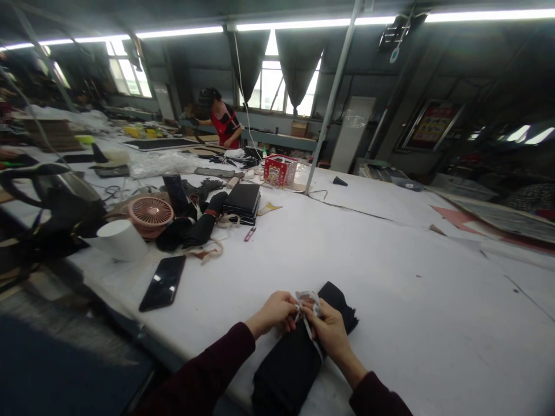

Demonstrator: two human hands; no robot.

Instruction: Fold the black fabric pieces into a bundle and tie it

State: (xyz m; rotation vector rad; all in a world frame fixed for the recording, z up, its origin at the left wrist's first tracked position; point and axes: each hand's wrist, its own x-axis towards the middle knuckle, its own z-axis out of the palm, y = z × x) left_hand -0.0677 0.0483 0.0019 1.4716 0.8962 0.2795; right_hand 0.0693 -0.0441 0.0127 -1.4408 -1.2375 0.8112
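A long bundle of black fabric lies at the near edge of the white table. Around its middle runs a pale cloth strip, its ends gathered on top. My left hand pinches the strip from the left. From the right, my right hand grips the same strip, thumb and fingers close to those of the left. Where the fingertips meet, I cannot tell whether the strip is knotted or only crossed.
Left on the white table lie a black phone, a white cup-like roll, a pink fan, small pink snips and a black stack. Farther back are a red box, a pole and a person.
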